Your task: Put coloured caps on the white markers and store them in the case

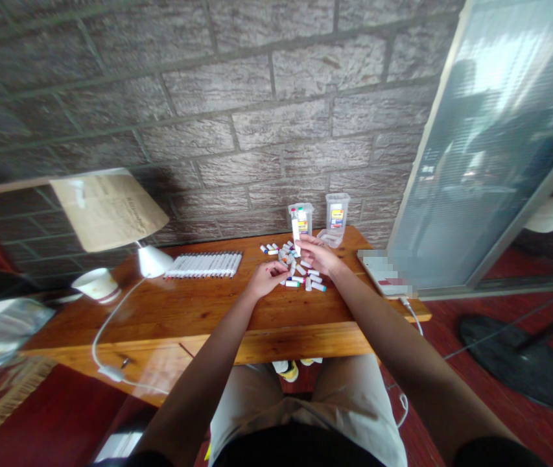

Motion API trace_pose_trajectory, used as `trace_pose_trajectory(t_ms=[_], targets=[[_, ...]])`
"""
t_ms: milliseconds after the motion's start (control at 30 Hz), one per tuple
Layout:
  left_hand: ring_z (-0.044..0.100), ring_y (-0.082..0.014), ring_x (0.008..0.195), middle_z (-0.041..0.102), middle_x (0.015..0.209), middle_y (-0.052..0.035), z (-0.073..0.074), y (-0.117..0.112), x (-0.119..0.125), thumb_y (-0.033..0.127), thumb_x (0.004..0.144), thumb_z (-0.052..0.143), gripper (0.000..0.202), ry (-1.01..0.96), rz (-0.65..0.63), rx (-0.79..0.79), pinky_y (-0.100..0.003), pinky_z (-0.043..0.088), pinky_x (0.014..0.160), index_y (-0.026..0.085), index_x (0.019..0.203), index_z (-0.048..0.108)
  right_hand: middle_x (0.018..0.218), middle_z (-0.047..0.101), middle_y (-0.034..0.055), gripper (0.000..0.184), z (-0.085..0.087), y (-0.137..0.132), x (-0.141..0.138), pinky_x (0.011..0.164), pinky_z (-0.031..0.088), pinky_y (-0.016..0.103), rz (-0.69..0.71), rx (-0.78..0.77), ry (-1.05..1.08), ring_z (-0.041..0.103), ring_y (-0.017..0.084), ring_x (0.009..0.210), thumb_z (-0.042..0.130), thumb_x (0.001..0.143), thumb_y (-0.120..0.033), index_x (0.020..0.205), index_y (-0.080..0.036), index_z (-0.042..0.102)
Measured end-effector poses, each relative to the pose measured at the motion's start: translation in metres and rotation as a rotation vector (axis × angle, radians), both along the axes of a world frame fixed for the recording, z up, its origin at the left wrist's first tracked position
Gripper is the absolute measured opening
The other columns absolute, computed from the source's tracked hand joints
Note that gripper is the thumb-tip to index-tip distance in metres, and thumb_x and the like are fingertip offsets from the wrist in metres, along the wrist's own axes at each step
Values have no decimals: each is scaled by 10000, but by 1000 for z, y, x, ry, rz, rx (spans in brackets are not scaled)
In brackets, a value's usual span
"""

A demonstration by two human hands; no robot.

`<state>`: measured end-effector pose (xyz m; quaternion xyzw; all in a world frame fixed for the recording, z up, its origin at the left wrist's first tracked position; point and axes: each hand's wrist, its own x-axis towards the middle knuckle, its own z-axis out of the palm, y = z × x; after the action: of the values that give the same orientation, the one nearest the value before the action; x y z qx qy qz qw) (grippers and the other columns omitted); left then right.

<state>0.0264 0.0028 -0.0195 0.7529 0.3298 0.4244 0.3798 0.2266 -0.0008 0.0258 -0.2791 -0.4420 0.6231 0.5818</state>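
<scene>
In my right hand (319, 255) a white marker (295, 228) stands nearly upright, its red end at the top, gripped between thumb and fingers. My left hand (269, 277) hovers low at the left side of a loose pile of marker caps (314, 273), fingertips pinched together. What it pinches, if anything, is too small to make out. The caps are white with coloured ends, scattered beneath and between both hands. To the left, a neat row of white markers (204, 264) lies side by side. Behind the held marker is a clear plastic container (308, 214) with a label.
A second clear container (337, 214) stands at the back right, lid open. A lamp (111, 211) and paper cup (96, 285) occupy the left of the wooden table (159, 318). A white device (386, 272) with a cable sits by the right edge. Behind rises a brick wall.
</scene>
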Motion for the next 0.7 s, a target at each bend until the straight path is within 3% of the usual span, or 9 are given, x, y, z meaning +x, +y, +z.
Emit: trace_pose_trajectory(t_ms=[700], targets=[[595,-123,671,701,812,-46,-3,2,0,337,719,758,239,0,-3,31,-248,460,653,144,849,704,597,572,-81,393,3,-3,-1,416,279,176,17,0,15,394,39,472,883,560,-275,884,-196,674]])
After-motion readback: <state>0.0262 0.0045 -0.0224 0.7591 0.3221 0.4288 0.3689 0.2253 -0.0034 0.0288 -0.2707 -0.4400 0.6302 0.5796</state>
